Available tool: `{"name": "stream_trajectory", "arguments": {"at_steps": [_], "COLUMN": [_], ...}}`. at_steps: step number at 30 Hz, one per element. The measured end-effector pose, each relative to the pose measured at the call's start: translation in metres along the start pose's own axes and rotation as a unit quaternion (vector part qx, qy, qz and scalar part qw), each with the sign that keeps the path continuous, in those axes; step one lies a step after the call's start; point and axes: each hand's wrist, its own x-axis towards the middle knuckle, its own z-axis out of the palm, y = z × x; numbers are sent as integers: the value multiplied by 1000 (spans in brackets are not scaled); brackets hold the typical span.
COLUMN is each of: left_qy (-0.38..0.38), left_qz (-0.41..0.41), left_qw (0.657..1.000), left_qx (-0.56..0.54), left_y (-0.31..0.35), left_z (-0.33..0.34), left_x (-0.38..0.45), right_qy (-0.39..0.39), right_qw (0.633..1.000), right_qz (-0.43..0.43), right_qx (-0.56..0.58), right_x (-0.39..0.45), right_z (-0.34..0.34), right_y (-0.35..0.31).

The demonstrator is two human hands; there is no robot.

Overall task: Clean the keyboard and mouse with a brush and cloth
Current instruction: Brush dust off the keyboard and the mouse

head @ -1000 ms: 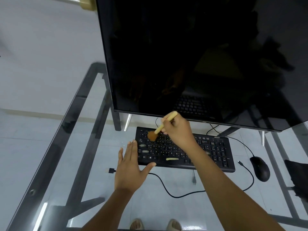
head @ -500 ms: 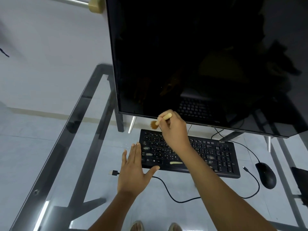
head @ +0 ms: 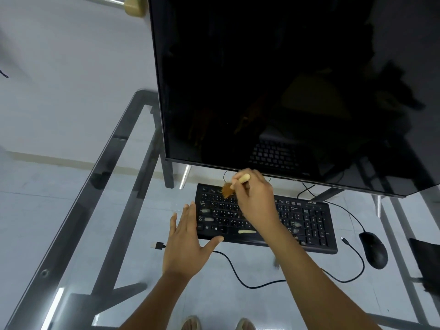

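Left hand (head: 184,244) flat and open on glass desk (head: 78,210) at keyboard's (head: 309,225) left end, mouse (head: 373,249) right of keyboard, right hand (head: 256,201) gripping brush (head: 234,185), bristles on top key row, dark monitor (head: 285,79) behind.

1. A single view, from the person's head, looks forward and steeply down over the glass worktop (head: 78,234).
2. It sits close: both forearms enter from the bottom edge, the hands mid-frame over the keyboard (head: 309,225).
3. The wide lens bends the monitor (head: 285,79) across the upper half (its dark screen mirrors the keyboard).
4. Through the glass, the floor (head: 28,210) and feet (head: 191,323) show below.
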Motion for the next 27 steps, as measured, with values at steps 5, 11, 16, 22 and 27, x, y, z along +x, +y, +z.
{"name": "stream_trajectory", "arguments": {"at_steps": [5, 11, 16, 22, 27], "left_qy": [5, -5, -8, -10, -15], "left_qz": [1, -4, -18, 14, 13], "left_qw": [1000, 1000, 1000, 997, 996], "left_qx": [0, 11, 14, 72, 83], "left_y": [1, -1, -1, -4, -4], "left_z": [-1, 1, 2, 5, 7], "left_x": [1, 1, 0, 0, 1], "right_qy": [-67, -80, -71, -36, 5], "right_qw": [996, 993, 993, 985, 999], "right_qz": [-5, 48, 76, 141, 36], "right_qx": [-50, 70, 47, 94, 24], "right_x": [-26, -52, -47, -22, -4], "right_z": [-14, -14, -7, -29, -27], "right_y": [9, -16, 0, 22, 14]}}
